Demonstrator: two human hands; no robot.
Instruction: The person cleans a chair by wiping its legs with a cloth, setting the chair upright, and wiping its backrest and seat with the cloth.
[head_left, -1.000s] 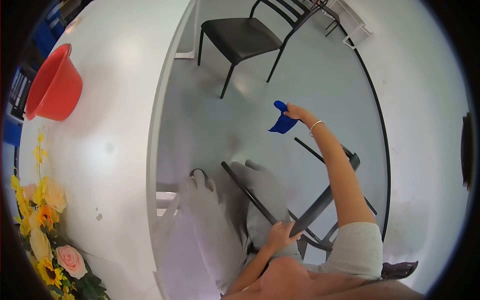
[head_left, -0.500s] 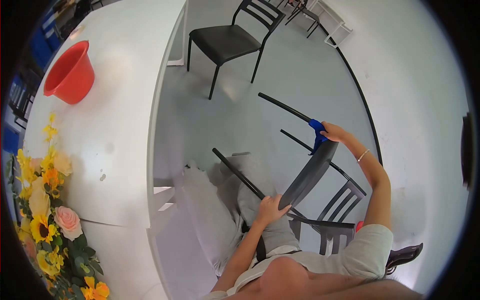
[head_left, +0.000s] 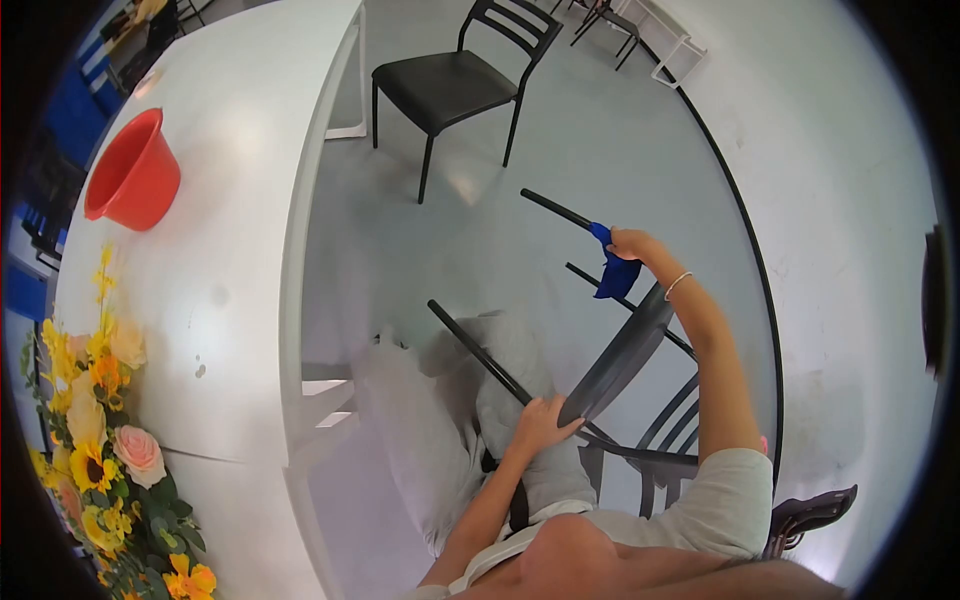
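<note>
A black chair (head_left: 620,355) lies tipped across my lap, its legs pointing forward and its slatted backrest low at the right. My left hand (head_left: 543,422) is closed on the chair near the seat's edge, where a leg begins. Higher up, my right hand (head_left: 630,243) holds a blue cloth (head_left: 617,278) around another leg of the chair, partway along it. The cloth hangs down below my fingers.
At the left, a white table (head_left: 235,210) bears a red basin (head_left: 135,172) and a bunch of flowers (head_left: 92,465). Another black chair (head_left: 443,90) stands upright on the grey floor ahead. A white wall (head_left: 850,220) runs along the right.
The tipped chair has swung up and forward. My right hand with the blue cloth came back onto its leg, then slid along that leg toward its tip. My left hand still grips the chair.
</note>
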